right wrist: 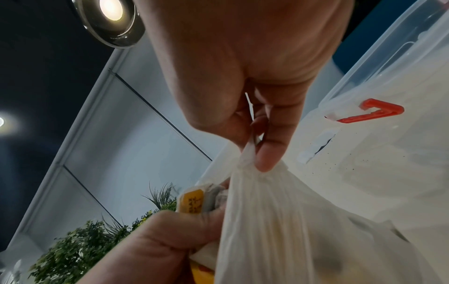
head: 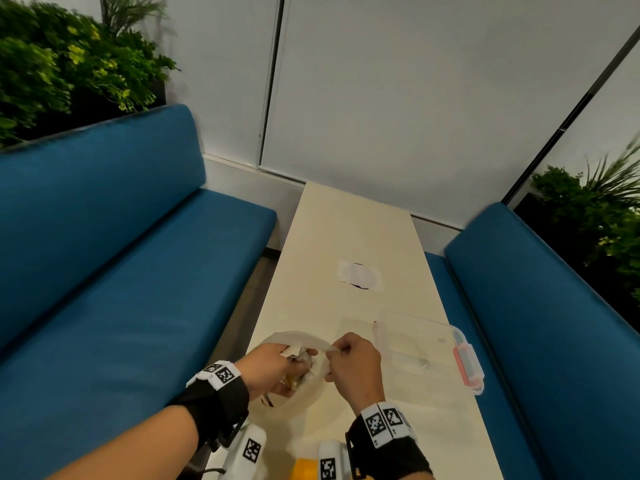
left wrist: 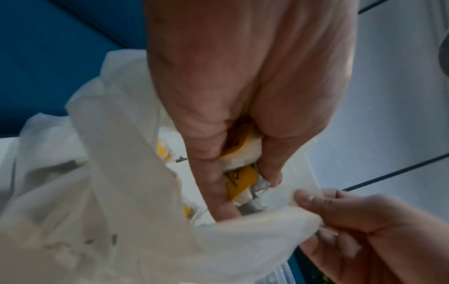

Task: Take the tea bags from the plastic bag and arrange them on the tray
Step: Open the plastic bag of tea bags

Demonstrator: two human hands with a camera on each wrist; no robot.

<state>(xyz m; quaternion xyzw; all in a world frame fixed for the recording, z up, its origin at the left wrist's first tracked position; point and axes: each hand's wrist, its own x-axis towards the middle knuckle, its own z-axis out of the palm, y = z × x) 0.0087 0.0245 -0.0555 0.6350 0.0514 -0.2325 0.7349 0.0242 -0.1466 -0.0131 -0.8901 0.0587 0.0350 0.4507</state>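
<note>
Left hand [head: 277,367] grips tea bags [left wrist: 239,179] inside the plastic bag [head: 298,393]; right hand [head: 353,363] pinches its rim.
Tray [head: 460,336] lies just right, probably nearer the right hand.

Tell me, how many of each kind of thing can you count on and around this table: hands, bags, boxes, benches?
Hands: 2, left hand and right hand
Plastic bag: 1
Clear tray with red clips: 1
Blue benches: 2, one on the left, one on the right
Tea bags: a bunch in the left hand's grip, number unclear
Total counted: 6
</note>
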